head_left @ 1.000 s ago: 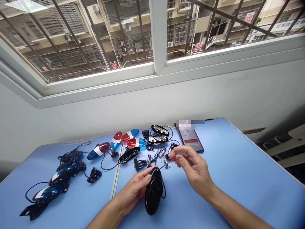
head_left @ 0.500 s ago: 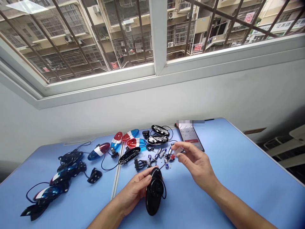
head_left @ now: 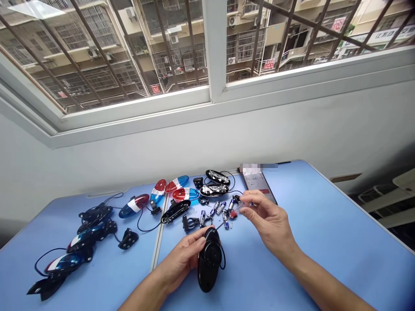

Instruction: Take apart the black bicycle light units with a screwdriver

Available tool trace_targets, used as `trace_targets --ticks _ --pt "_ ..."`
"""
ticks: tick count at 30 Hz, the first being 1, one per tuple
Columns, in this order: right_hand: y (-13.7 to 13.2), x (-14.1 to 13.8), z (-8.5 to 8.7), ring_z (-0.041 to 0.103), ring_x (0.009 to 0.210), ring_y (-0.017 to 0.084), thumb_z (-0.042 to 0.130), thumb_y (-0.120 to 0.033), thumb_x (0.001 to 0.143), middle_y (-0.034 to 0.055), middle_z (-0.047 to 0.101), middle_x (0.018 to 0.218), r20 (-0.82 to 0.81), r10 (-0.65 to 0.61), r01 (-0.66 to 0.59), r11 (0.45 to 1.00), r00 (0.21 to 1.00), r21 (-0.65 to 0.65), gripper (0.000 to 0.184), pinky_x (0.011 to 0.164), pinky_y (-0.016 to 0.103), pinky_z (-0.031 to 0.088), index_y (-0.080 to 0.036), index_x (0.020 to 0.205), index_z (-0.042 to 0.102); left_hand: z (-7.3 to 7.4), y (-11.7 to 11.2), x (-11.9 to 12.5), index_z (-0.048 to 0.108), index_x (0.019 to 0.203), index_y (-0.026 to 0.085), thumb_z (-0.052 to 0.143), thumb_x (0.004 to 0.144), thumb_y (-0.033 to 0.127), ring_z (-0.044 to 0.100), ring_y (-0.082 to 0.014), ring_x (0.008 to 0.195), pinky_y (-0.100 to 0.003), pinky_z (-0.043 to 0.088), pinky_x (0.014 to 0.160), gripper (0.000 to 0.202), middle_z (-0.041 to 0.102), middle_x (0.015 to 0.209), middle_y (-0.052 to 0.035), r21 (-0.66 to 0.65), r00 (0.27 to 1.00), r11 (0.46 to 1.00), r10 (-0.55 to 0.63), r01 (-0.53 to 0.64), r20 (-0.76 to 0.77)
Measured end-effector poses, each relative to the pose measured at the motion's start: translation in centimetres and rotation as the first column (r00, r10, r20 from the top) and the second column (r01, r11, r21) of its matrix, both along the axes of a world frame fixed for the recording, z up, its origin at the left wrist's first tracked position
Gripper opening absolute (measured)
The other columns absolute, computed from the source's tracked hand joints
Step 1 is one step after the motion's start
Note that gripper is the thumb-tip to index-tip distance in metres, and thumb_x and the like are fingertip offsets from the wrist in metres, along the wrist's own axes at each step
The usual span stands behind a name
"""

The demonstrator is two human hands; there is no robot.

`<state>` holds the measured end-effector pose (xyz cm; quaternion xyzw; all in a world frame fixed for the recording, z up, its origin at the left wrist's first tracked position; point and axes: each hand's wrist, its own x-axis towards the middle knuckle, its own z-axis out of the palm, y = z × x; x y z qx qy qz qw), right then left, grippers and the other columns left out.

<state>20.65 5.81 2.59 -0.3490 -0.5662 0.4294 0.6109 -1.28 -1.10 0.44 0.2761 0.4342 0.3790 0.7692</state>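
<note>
My left hand (head_left: 186, 255) grips a black oval bicycle light and horn unit (head_left: 209, 263), its dark underside turned up and a thin cable looped at its right edge. In my right hand (head_left: 270, 222) is a screwdriver (head_left: 238, 210) with a clear and red handle, pinched between thumb and fingers. Its thin shaft slants down-left to the upper end of the black unit; whether the tip sits in a screw is too small to tell. Just beyond the hands lie several blue-and-silver batteries (head_left: 214, 209) and a black clamp bracket (head_left: 190, 223).
Red-and-blue light covers (head_left: 185, 194) and opened black housings (head_left: 214, 190) lie toward the wall. More units with cables (head_left: 66, 261) are grouped on the left of the blue table (head_left: 311, 207). A phone (head_left: 259, 183) showing a timer lies at the back right.
My right fingers have loosened and shifted slightly right on the screwdriver handle. The black unit stays in my left hand, nearly still.
</note>
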Motion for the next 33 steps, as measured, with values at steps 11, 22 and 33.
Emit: trace_targets --ticks 11,22,33 --pt "0.03 0.03 0.16 0.062 0.068 0.014 0.071 -0.028 0.081 0.0036 0.067 0.088 0.027 -0.023 0.022 0.999 0.999 0.029 0.006 0.054 0.026 0.054 -0.026 0.085 0.074 0.07 -0.01 0.01 0.063 0.130 0.020 0.077 0.081 0.041 0.066 -0.0163 0.083 -0.023 0.048 0.072 0.055 0.072 0.105 -0.0099 0.007 1.000 1.000 -0.008 0.008 -0.006" --pt "-0.03 0.04 -0.02 0.061 0.064 0.013 0.073 -0.030 0.080 0.0043 0.068 0.096 0.023 -0.021 0.022 1.000 1.000 -0.012 0.012 0.054 0.026 0.054 -0.025 0.090 0.074 0.02 -0.07 0.03 0.063 0.130 0.020 0.078 0.080 0.040 0.066 -0.0156 0.081 -0.022 0.047 0.070 0.055 0.071 0.103 -0.0093 0.009 1.000 1.000 -0.008 0.008 -0.002" --pt "0.04 0.00 0.18 0.057 0.061 0.012 0.071 -0.031 0.080 0.0024 0.066 0.086 -0.002 0.021 -0.021 0.996 1.000 -0.085 0.012 0.058 0.027 0.055 -0.024 0.090 0.071 0.02 -0.04 0.03 0.064 0.128 0.021 0.079 0.079 0.041 0.065 -0.0164 0.080 -0.023 0.048 0.070 0.056 0.070 0.100 -0.0086 0.001 1.000 1.000 -0.008 0.008 -0.016"
